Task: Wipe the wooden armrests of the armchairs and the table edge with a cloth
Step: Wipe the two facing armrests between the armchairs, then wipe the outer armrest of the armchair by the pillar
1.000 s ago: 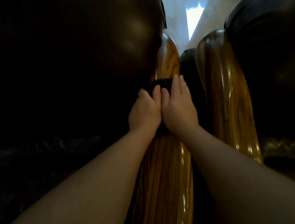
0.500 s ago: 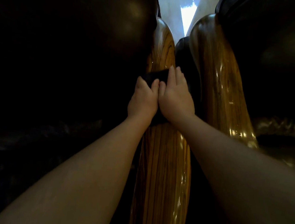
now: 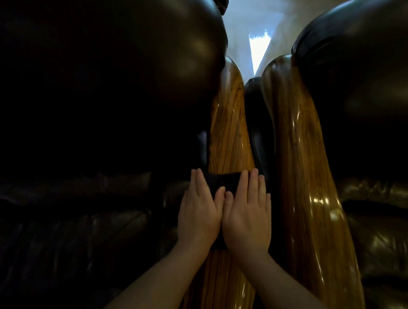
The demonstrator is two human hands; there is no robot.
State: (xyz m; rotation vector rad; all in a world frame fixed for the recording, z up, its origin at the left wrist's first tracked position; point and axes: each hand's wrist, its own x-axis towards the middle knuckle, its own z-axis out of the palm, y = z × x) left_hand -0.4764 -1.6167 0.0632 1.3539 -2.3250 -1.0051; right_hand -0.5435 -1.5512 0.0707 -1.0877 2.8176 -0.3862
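Observation:
A glossy wooden armrest [image 3: 227, 131] of the left armchair runs up the middle of the view. A dark cloth [image 3: 220, 181] lies across it. My left hand [image 3: 199, 210] and my right hand [image 3: 248, 212] rest side by side, flat on the cloth, pressing it onto the wood with fingers pointing away from me. Most of the cloth is hidden under my palms. A second wooden armrest [image 3: 302, 175], belonging to the right armchair, lies parallel just to the right.
Dark leather cushions of the left armchair [image 3: 105, 84] and the right armchair [image 3: 365, 102] flank the two armrests. A narrow dark gap [image 3: 259, 134] separates the armrests. A pale floor [image 3: 249, 22] shows at the top. No table is in view.
Both hands have slid the cloth back along the armrest toward me, and their fingers now lie flatter. The camera view has shifted too.

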